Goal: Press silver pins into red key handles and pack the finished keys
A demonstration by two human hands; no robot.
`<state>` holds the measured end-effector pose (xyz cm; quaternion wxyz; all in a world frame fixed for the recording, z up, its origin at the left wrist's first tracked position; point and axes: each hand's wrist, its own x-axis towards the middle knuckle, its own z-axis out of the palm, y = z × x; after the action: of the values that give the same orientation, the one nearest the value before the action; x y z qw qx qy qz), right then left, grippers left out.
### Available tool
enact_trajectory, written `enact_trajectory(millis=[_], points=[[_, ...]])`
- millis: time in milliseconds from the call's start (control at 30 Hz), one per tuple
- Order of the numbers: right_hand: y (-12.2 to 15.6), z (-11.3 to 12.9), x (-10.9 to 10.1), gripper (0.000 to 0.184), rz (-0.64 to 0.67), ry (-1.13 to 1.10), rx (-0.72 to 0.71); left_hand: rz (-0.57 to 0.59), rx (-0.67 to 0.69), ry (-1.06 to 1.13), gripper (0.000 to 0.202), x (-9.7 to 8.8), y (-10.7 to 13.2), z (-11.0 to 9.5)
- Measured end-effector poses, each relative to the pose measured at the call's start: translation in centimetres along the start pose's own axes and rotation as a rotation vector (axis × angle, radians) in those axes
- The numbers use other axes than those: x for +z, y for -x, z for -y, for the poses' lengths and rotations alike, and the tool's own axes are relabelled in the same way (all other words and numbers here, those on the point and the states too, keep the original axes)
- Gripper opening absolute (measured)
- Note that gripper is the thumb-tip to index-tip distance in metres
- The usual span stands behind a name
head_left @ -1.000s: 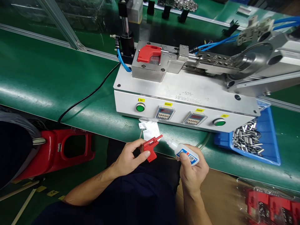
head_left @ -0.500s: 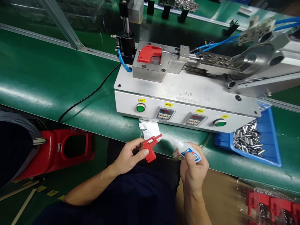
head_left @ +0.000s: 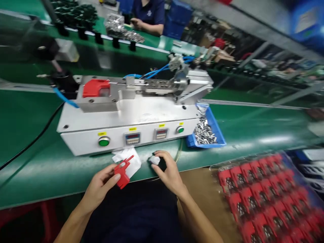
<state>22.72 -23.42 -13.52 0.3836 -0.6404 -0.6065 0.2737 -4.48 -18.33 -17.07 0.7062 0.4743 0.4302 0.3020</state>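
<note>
My left hand (head_left: 101,184) pinches a small red plastic part (head_left: 122,172) just below the table's front edge. My right hand (head_left: 167,168) rests at the edge of the green table (head_left: 35,168) with its fingers curled around a small white glue bottle (head_left: 154,160), which stands on a dark spot there. A white scrap of paper (head_left: 129,160) lies between the two hands. Behind them stands a grey machine (head_left: 126,116) with green buttons and two counters; another red part (head_left: 95,87) sits in its fixture.
A blue tray (head_left: 215,130) of small metal pins lies right of the machine. A clear bag of several red parts (head_left: 265,192) is at lower right on a brown box (head_left: 202,192). Another person (head_left: 148,15) works at the far table. A black cable (head_left: 30,141) runs left.
The view has swung to the right and up, blurring the picture. My right hand has moved the glue bottle down onto the table edge. My left hand still holds the red part.
</note>
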Motion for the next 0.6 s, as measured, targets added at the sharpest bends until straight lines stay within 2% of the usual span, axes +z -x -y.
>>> enact_trajectory(millis=[100,200,300,400,467,600], points=[[0.6,1.0,-2.6,0.035,0.002,0.051,-0.027,0.026,-0.019,-0.014,0.038,-1.1,-0.9,1.0],[0.2,2.2,-7.4,0.015,-0.051,0.124,-0.028,0.039,-0.034,-0.009,0.04,-1.6,-1.1,2.1],[-2.5,2.3,-13.2,0.013,-0.008,0.347,0.049,0.044,-0.041,0.009,0.04,-1.9,-1.1,2.7],[-6.9,0.7,-17.4,0.016,0.084,0.723,0.293,0.057,-0.034,0.027,0.042,-1.9,-1.2,2.8],[-9.7,-1.2,-18.6,0.019,0.078,0.824,0.38,0.056,-0.02,0.013,0.044,-1.7,-1.4,2.6],[-12.8,-5.0,-18.2,0.012,0.094,0.889,0.474,0.137,0.021,-0.06,0.046,-1.1,-1.6,1.9]])
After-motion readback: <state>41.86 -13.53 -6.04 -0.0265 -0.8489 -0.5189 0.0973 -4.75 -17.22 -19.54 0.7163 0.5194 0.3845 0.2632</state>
